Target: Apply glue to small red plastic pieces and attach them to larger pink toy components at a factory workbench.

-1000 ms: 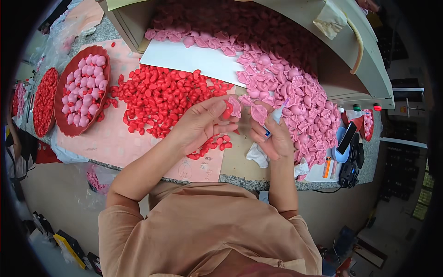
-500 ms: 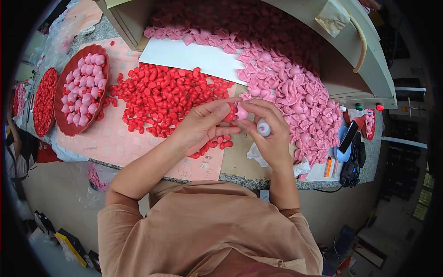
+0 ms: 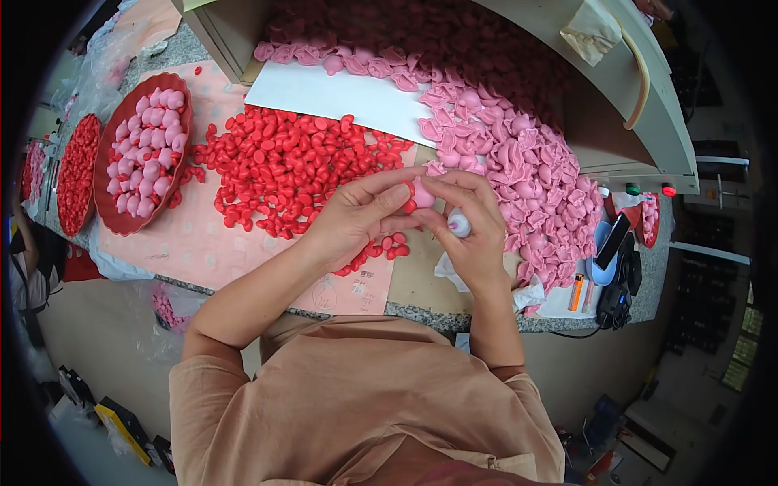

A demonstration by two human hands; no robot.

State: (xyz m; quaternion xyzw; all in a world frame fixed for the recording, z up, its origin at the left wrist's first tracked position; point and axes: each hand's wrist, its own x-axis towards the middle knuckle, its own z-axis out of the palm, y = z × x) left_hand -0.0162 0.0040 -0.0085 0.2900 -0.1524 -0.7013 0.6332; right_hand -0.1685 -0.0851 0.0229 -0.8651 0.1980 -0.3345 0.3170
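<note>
Over the front of the bench, my left hand [image 3: 350, 217] pinches a small glossy red bean-shaped piece [image 3: 410, 201] between thumb and fingertips. My right hand [image 3: 480, 243] grips a rounded pink piece [image 3: 423, 193], pressed against the red one. Tucked in the same right hand is a small white squeeze bottle [image 3: 459, 223], its tip pointing up. Behind my left hand lies a heap of loose red pieces [image 3: 284, 162]. Beyond my right hand spreads a big pile of pink pieces [image 3: 543, 190], many with ragged thin edges. The fingers partly hide the joint between the two held pieces.
A scalloped red tray [image 3: 185, 121] at the left holds pink-and-red joined pieces, with a second tray of red pieces [image 3: 79, 178] beyond it. White card [image 3: 340, 95] lies under a shelf unit [image 3: 673, 138]. A phone [image 3: 612, 241] and orange lighter [image 3: 576, 292] sit at the right.
The pink piece has turned in my fingers and now shows a smooth rounded face against the red piece. Both hands stay almost in the same place.
</note>
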